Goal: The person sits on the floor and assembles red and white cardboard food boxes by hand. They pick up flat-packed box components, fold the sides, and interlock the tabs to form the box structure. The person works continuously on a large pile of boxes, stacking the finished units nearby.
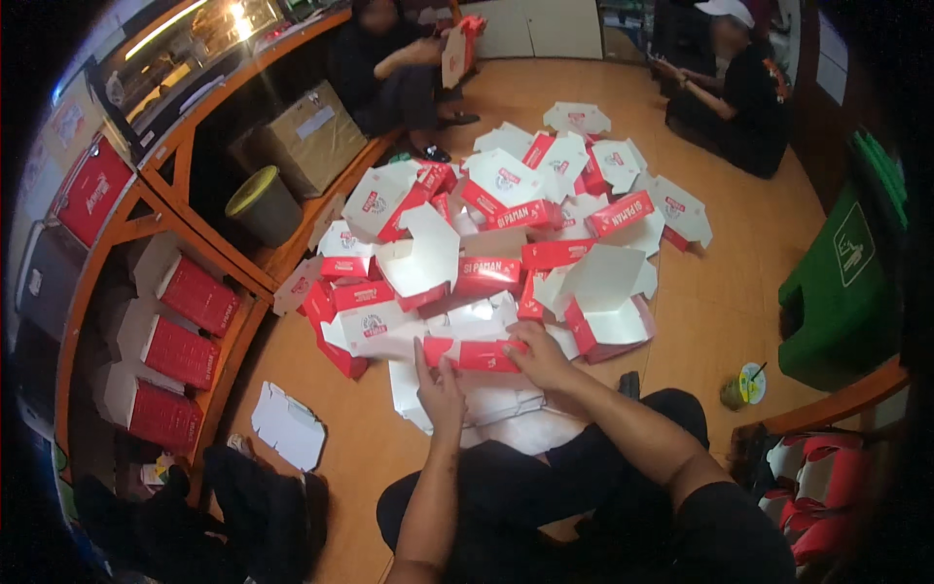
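Takeaway box (474, 355), red-panelled, sits at the near edge of the box heap (489, 276), its long axis running left to right between left hand (443, 391) and right hand (541, 357), neither clearly nearer. The right is clamped on one end; the left touches the other, fingers (419, 354) spread, its grip unclear.

Wood-toned floor (720, 302), heap of red-and-white boxes (489, 274), flat white card (289, 426) at left, drink cup (741, 389) at right
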The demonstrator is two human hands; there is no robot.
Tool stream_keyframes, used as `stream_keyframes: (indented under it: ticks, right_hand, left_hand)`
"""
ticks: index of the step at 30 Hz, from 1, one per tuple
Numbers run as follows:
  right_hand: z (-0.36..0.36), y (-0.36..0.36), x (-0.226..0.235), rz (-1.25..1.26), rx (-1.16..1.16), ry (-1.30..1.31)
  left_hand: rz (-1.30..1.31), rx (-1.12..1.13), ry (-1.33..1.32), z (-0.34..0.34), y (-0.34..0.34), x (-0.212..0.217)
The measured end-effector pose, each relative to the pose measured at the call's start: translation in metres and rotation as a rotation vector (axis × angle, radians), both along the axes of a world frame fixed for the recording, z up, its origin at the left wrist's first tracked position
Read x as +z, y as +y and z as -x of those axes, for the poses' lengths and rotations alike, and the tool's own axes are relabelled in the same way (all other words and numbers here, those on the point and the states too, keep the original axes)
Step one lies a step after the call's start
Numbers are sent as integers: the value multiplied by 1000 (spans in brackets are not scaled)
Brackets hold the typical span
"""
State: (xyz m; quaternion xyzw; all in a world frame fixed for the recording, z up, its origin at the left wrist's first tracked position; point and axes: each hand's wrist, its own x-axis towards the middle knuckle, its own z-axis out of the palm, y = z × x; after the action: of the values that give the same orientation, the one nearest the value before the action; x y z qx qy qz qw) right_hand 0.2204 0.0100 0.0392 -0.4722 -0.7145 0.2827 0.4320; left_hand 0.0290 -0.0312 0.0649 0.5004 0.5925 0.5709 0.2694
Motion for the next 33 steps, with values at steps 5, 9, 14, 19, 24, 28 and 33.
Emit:
stream_keyframes:
  ticks: [5,9,14,19,24,28,33]
  right_hand:
    - [4,-12,10,69,-20,-81]
    - [-2,-13,7,32,36,-87]
    - [-3,-10,6,130,-46,-73]
    - [-1,-18,15,66,53,-86]
    - [1,-16,13,71,93,-99]
    - [2,-17,15,63,114,-102]
    - [-6,-17,4,41,149,-100]
  left_hand:
    - [93,-226,205,16,-6,-5]
    - [-125,-317,356,15,-2,-18]
    - [-9,-107,-319,8,-3,-16]
    - [-124,-263,608,17,-7,-9]
    - [20,27,239,-1,-6,0]
    - [-131,-134,476,3,-9,2]
    - [-64,-298,644,1,-12,1]
